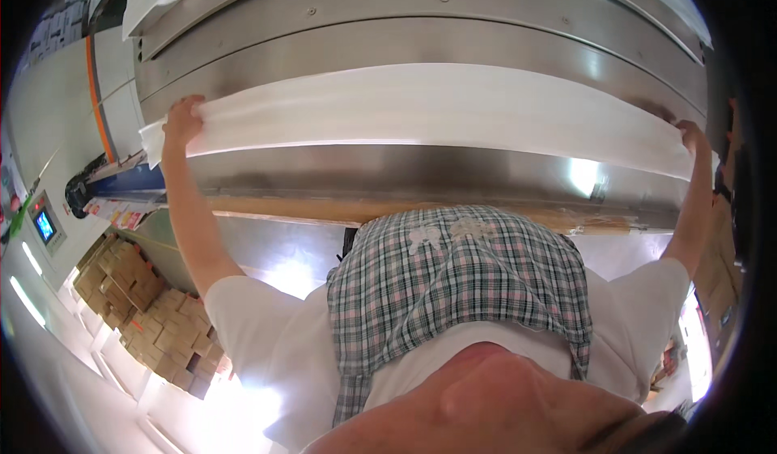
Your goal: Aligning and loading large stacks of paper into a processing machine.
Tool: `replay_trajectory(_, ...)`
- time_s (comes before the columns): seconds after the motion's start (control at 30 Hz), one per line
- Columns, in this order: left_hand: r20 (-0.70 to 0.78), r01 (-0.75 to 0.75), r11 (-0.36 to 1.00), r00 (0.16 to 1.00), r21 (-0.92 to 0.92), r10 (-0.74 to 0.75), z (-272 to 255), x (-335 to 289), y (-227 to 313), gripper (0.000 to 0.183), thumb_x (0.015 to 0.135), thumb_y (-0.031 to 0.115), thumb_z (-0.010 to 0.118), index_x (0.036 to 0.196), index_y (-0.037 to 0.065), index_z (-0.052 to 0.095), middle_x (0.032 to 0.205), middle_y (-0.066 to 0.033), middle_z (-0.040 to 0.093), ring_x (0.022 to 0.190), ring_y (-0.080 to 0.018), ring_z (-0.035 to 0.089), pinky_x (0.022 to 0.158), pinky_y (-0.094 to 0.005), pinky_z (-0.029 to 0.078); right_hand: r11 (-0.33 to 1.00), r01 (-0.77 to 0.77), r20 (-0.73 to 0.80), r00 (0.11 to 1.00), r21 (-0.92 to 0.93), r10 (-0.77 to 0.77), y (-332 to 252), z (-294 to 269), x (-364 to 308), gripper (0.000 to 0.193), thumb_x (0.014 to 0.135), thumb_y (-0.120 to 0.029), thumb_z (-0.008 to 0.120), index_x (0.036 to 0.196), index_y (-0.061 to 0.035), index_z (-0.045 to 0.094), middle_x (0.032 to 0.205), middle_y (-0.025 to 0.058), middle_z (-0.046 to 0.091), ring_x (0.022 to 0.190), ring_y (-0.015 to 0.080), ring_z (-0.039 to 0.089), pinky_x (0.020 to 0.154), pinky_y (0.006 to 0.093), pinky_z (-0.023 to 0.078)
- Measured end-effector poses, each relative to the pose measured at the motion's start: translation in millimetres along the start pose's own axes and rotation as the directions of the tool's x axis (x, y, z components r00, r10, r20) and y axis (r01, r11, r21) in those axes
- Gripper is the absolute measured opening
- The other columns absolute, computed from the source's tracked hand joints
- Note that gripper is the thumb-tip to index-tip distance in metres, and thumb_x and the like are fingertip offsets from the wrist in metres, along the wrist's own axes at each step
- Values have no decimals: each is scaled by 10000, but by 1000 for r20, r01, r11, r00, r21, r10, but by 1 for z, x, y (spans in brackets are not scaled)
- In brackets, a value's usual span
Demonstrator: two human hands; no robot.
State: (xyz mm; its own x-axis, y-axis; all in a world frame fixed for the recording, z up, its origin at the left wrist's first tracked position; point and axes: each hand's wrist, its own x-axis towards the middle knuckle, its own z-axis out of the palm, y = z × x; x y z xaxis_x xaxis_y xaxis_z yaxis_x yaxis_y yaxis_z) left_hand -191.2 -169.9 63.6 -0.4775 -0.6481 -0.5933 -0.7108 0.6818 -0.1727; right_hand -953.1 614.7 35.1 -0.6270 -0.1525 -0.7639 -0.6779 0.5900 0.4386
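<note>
A wide white cloth point(421, 106) lies stretched flat across the steel feed surface of a large machine point(405, 17). My left hand point(183, 122) is shut on the cloth's left edge, with the fabric bunched under the fingers. At the far right, my right hand point(690, 135) grips the cloth's right edge. Both arms are spread wide. A plaid apron point(453, 276) over a white shirt covers my front and presses against the machine's wooden front rail point(324, 210).
Stacks of cardboard boxes point(146, 308) stand on the floor at the lower left. A small control panel with a blue screen point(44, 226) sits on the left. An orange stripe point(97, 98) runs along the machine's left housing. More boxes point(716, 268) are at the right.
</note>
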Motion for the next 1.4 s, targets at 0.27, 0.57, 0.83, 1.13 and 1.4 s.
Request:
replay_trajectory(0.27, -829, -414, 843, 556, -343, -64, 17, -108, 134, 219, 740, -15, 534, 939, 59, 588, 984, -100, 595, 936, -260, 560, 818, -344, 443, 623, 602, -827, 546, 499, 135, -133, -57, -36, 298, 848, -129, 524, 1144, -107, 525, 1094, 58, 578, 931, 166, 581, 828, 269, 439)
replay_trajectory(0.57, -809, -558, 801, 562, -217, 172, 17, -100, 211, 281, 750, 34, 566, 1029, 71, 573, 1086, -105, 565, 1072, -299, 497, 947, -432, 349, 55, 979, -836, 197, 198, -511, -511, -222, -180, 458, 703, -218, 704, 1079, -55, 500, 948, 94, 538, 836, 202, 540, 736, 312, 456)
replay_trajectory(0.83, -782, -636, 760, 537, -130, 316, 21, -86, 267, 382, 774, 182, 590, 1129, 75, 497, 1184, -113, 499, 1143, -322, 423, 979, -489, 287, 191, 964, -768, -22, -186, -641, -587, -260, -220, 198, 686, -150, 634, 831, -59, 535, 881, 105, 528, 811, 278, 538, 620, 381, 455)
replay_trajectory(1.13, -864, -78, 997, 502, 6, 44, 61, 7, 117, 413, 805, 273, 498, 1161, 64, 493, 1147, -191, 496, 1081, -389, 433, 879, -565, 330, 232, 872, -834, -287, -431, -470, -543, -219, -231, 122, 664, -55, 588, 770, -72, 532, 838, 62, 507, 774, 227, 523, 575, 322, 466)
replay_trajectory(1.4, -770, 68, 933, 545, -353, -331, -21, 9, 4, 265, 810, 298, 518, 924, 76, 608, 936, -160, 591, 893, -322, 559, 761, -420, 452, 314, 875, -866, -198, -367, -460, -544, -205, -219, 54, 688, -66, 541, 741, -71, 530, 835, 64, 507, 775, 222, 513, 592, 315, 476)
